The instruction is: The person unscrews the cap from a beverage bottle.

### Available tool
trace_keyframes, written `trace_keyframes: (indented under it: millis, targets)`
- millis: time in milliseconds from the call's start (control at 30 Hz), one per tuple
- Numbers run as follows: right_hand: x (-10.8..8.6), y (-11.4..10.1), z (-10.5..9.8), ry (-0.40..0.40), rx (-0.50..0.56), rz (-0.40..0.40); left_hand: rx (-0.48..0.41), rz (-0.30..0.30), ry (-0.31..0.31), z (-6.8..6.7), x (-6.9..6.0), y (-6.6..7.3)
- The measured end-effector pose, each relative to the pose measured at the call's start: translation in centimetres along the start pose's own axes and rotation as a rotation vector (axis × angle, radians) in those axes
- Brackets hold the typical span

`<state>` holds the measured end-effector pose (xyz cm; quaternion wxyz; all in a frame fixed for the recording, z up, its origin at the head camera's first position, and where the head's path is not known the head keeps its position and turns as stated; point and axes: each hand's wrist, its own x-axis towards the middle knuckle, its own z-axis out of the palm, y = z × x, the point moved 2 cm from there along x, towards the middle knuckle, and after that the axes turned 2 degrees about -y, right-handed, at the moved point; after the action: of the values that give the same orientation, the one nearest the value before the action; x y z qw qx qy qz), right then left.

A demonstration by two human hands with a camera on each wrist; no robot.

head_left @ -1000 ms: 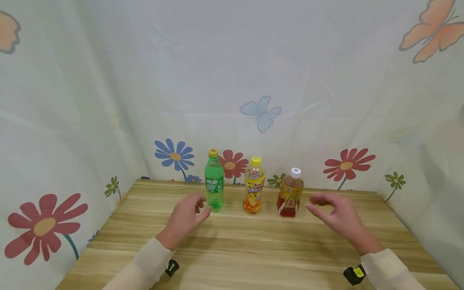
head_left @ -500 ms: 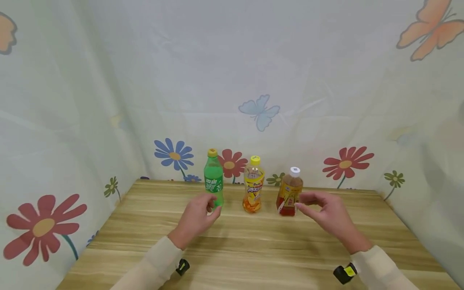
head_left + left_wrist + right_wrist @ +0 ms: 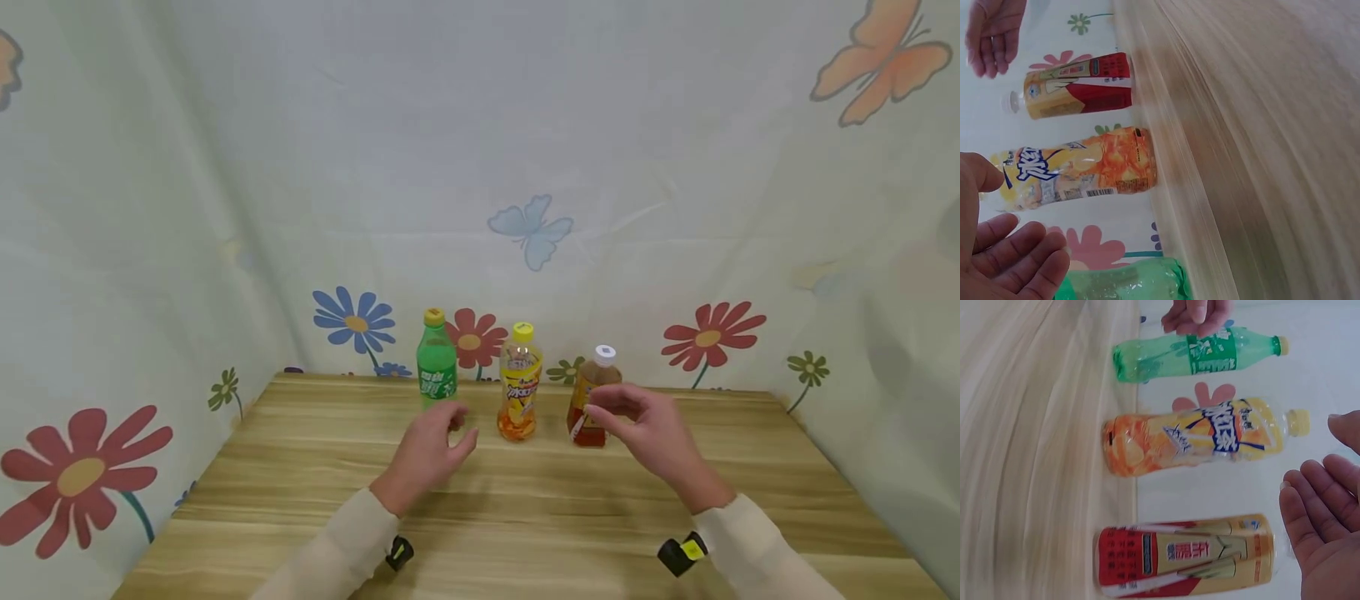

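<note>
Left hand [image 3: 426,450] half-curled, thumb apart from fingers, holding nothing, just on near side of green Sprite bottle [image 3: 437,362]. Right hand [image 3: 648,427] also holding nothing, gap moderate, beside white-capped drink bottle [image 3: 1185,556], seemingly not touching. Yellow-capped iced-tea bottle [image 3: 520,392] upright between those two. Step in hand: apparently reach, no grip made; any grasp would call for wider fingers, closer approach. All three toward far edge of wood-grain surface [image 3: 495,533]. Far, left and right: pale cloth backdrop [image 3: 420,167], printed flowers [image 3: 707,337], butterflies [image 3: 532,231].
</note>
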<state>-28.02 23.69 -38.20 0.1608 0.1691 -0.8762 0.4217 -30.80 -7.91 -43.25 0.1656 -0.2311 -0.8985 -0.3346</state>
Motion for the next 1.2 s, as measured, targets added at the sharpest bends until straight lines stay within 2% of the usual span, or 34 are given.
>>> trace_keyframes:
  millis: [500, 800, 1200]
  targets:
    - [2.3, -2.1, 2.1, -0.004, 0.095, 0.040, -0.102, -0.093, -0.024, 1.6, 1.4, 1.0]
    - [3.4, -2.7, 3.0, 0.050, 0.169, 0.067, -0.090, -0.109, -0.004, 3.5, 2.3, 1.2]
    - [4.8, -3.1, 4.2, 0.086, 0.204, 0.061, -0.083, -0.164, -0.010, 4.8, 3.2, 1.2]
